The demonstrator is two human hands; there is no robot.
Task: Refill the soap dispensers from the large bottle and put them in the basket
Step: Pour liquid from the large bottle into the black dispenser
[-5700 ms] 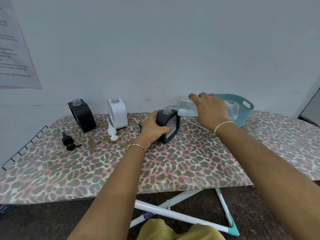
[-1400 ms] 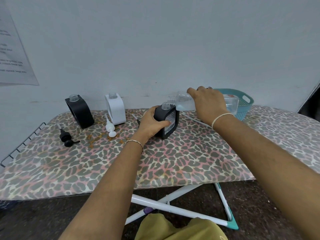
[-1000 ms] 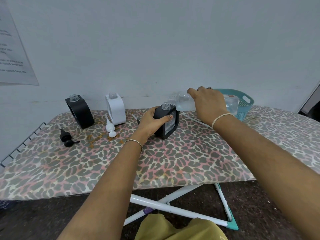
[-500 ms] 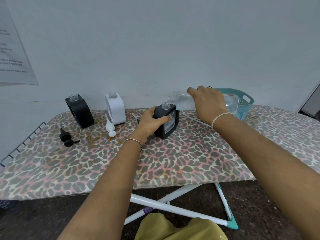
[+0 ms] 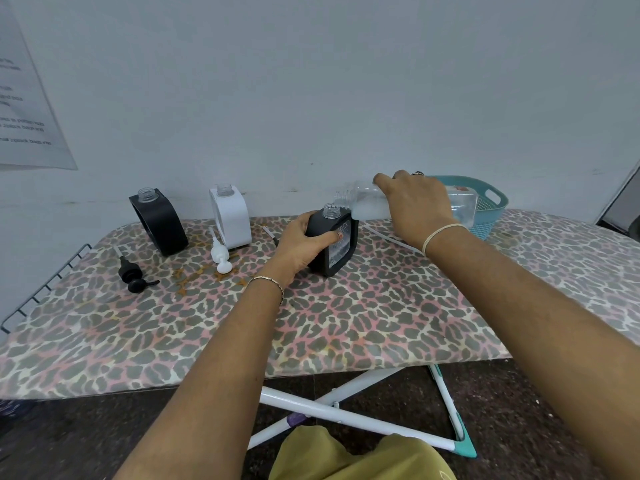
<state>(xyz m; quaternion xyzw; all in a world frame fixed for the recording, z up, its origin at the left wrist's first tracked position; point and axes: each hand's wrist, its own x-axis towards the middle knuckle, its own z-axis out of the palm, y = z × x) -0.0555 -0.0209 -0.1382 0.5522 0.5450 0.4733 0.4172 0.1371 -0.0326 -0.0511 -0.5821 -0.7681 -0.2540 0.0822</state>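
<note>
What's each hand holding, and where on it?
Left hand grips nearer black dispenser by its side; right hand grips tipped large bottle around its body.

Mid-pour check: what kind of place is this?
Likely a home laundry or utility corner: the work surface is a folding leopard-print ironing board, set against a plain wall bearing a paper notice.
</note>
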